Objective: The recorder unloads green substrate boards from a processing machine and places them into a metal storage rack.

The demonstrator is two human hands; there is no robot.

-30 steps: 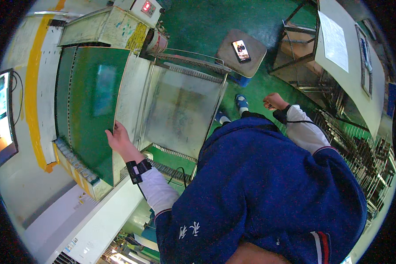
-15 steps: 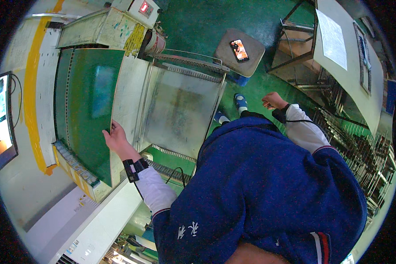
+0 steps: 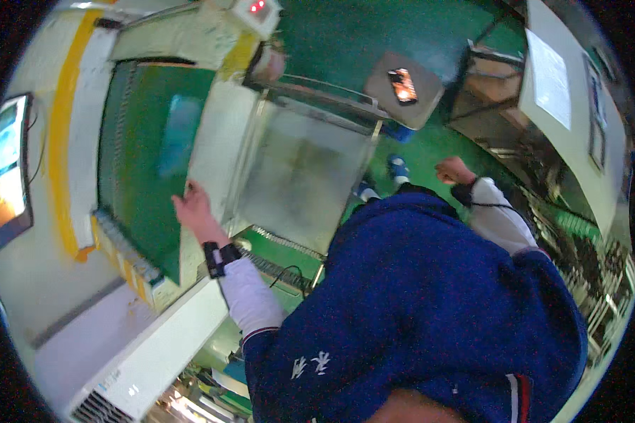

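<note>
A large flat green board point(image 3: 148, 148) stands in a pale machine at the left. At its right edge is my left hand point(image 3: 196, 210), thumb and fingers closed about the rim; blur softens the fingertips. A dark strap circles that wrist. My right hand point(image 3: 455, 171) hangs out to the right beside my body, its fingers curled in with nothing visible in them. Between the board and my body lies a cloudy, translucent panel point(image 3: 307, 166) in a metal frame; neither hand touches it.
Beyond my feet, a phone point(image 3: 403, 86) lies lit on a stool point(image 3: 427, 106). A monitor point(image 3: 8, 169) is at the far left. Metal racks point(image 3: 589, 261) and a pale tabletop point(image 3: 568, 134) with a white sheet stand at the right. A red-lit control box point(image 3: 256, 13) sits above the machine.
The whole view has shifted slightly rightward and blurred. My left hand stays by the board's edge. The fingers of my right hand look more tightly curled.
</note>
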